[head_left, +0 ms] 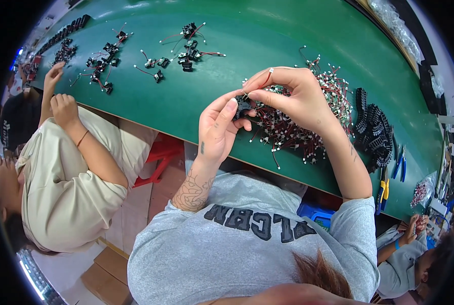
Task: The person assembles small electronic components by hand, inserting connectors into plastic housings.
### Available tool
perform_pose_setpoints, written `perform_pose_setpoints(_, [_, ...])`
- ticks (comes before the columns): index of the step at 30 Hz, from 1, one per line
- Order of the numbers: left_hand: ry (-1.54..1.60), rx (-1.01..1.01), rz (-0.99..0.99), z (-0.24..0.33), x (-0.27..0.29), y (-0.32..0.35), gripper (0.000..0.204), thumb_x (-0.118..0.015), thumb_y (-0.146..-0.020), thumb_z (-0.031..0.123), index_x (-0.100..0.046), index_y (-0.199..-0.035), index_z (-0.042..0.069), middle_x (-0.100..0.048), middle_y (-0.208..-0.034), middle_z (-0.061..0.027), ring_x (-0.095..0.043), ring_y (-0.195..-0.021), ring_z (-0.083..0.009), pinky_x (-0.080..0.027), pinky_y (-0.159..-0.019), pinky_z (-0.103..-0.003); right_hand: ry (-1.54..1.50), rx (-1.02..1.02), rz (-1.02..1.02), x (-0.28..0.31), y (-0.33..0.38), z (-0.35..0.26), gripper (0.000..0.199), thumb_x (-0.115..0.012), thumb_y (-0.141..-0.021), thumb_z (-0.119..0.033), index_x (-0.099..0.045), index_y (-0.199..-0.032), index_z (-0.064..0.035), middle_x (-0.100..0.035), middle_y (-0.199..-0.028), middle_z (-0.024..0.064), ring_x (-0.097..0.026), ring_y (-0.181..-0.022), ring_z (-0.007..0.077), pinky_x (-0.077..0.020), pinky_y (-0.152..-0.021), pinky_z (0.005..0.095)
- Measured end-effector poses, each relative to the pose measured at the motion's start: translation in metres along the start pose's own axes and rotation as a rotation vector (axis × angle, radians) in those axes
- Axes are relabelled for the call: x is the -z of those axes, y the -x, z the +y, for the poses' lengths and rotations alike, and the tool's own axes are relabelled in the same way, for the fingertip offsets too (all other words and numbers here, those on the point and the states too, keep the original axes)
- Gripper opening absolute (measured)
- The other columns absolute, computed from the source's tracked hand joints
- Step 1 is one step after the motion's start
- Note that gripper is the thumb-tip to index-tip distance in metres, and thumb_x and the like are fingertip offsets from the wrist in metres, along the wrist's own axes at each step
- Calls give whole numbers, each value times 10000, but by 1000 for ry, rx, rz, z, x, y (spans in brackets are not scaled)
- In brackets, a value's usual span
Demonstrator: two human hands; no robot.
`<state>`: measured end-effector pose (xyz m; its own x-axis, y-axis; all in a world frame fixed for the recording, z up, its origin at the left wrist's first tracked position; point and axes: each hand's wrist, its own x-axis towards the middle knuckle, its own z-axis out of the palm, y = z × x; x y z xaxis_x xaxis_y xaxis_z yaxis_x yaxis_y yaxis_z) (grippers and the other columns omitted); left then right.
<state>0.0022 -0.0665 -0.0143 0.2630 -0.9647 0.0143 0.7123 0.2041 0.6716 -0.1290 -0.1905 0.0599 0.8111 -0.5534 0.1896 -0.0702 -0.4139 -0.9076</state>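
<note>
My left hand (218,124) grips a small black plastic housing (242,107) between thumb and fingers, above the green table's near edge. Over it, my right hand (300,94) pinches a thin red lead with a white plug (270,72), the plug end sticking up past the fingers. The lead's other end meets the top of the housing, where the fingertips hide how it sits. Partly behind my right hand lies a heap of small boards with red and black leads (336,96).
Black housings (377,134) are piled to the right, beside blue-handled pliers (400,163) and a yellow-and-blue cutter (383,190). Several wired housings (190,53) are scattered at far left. A co-worker (69,178) sits left; another person (407,264) is at lower right.
</note>
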Motion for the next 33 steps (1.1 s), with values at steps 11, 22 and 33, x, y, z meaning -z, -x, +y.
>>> perform_pose_setpoints(11, [-59,-16,83,-2,-7,1,332,-518,-963,106,-520,-1231,-89,-628,-1028,-175,-632,-829,-183,-547,-695,-243,185,162,-5,-2,1,-1,53,-678,-753,4,-672,-804,12,-687,-872,89,-648,-873,215,-505,-731,283])
perform_pose_setpoints(22, [-55,-34,103,-3,-6,1,318,-526,-960,91,-524,-1225,-86,-635,-1055,-188,-655,-797,-187,-572,-766,-273,258,245,49,-10,0,5,51,-672,-762,-23,-631,-761,8,-650,-883,77,-610,-1009,231,-491,-817,332])
perform_pose_setpoints(33, [-81,-70,9,-7,-6,5,325,-526,-964,128,-548,-1212,-81,-643,-1021,-171,-652,-783,-179,-563,-752,-266,-523,-321,-128,-4,-5,8,101,-677,-799,-69,-691,-857,12,-673,-1010,110,-624,-884,170,-491,-758,263])
